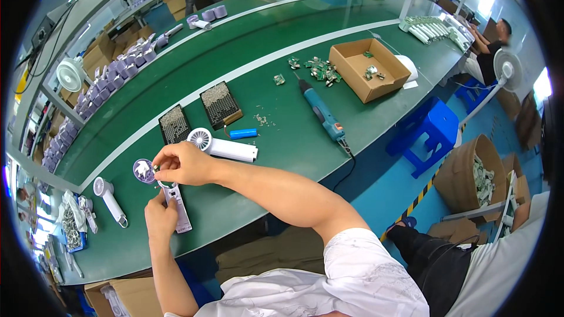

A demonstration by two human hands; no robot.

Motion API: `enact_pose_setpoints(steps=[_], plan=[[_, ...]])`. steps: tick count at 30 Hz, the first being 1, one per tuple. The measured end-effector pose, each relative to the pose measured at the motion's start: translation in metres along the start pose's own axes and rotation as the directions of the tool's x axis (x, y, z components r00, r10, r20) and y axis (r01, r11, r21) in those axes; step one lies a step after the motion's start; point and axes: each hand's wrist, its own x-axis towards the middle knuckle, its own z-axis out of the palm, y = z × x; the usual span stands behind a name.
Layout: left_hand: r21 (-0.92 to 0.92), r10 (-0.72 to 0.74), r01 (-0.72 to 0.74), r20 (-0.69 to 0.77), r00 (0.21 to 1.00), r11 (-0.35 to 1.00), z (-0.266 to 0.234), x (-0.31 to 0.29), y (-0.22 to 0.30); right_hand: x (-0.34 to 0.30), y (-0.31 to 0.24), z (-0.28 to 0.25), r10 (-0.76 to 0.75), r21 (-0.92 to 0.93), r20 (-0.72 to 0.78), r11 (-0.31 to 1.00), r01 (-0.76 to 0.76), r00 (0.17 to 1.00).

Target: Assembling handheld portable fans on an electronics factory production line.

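Head view: a small handheld fan (170,191) is being held over the green table (276,141), near its front edge. Its long axis is running from the round lilac head (144,171) at upper left down to the white handle (179,214) at lower right, so the head is pointing away from the person. The handle is being gripped by the left hand (160,217), fingers closed around it. The head's rim is being pinched by the right hand (185,164), fingertips closed on it. An open cardboard box (367,70) is sitting further along the table, with a few small green parts lying in it. Two black trays (197,114) are lying just beyond the hands, filled with small metal pieces too fine to identify.
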Motion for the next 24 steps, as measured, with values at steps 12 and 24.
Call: enact_pose_setpoints(steps=[12,24], plan=[[0.076,-0.001,0.003,-0.023,1.000,0.997,0.000,0.001,0.000,-0.002,-0.002,-0.001,0.019,0.035,0.011,0.999,-0.020,1.000],[0.125,-0.016,0.021,-0.043,0.999,0.992,0.004,-0.002,0.004,-0.004,-0.002,-0.006,0.073,0.112,0.076,0.990,-0.081,0.994]])
